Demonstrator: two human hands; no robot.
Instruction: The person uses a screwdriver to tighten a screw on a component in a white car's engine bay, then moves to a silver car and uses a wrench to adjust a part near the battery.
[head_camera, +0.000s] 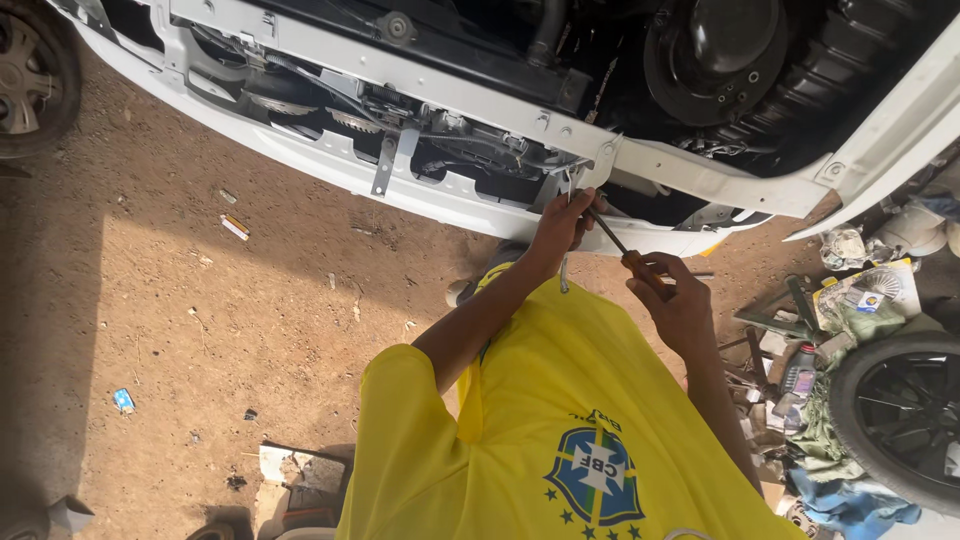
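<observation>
My left hand (558, 228) reaches up to the white front panel (470, 205) of a car. Its fingers are closed around a thin silver spanner (564, 275) at a metal bracket (603, 160). Just to the right and lower, my right hand (678, 305) grips the dark orange handle of a screwdriver (625, 250). The screwdriver's shaft slants up-left to the same bracket, right beside my left fingers. My yellow shirt (540, 420) fills the bottom middle.
The car's open engine bay (720, 60) spans the top. A black wheel (900, 415), rags, bottles and loose tools (800, 340) crowd the right. Brown dirt ground (200, 300) with small litter lies on the left, and another wheel (30, 70) is at the top left.
</observation>
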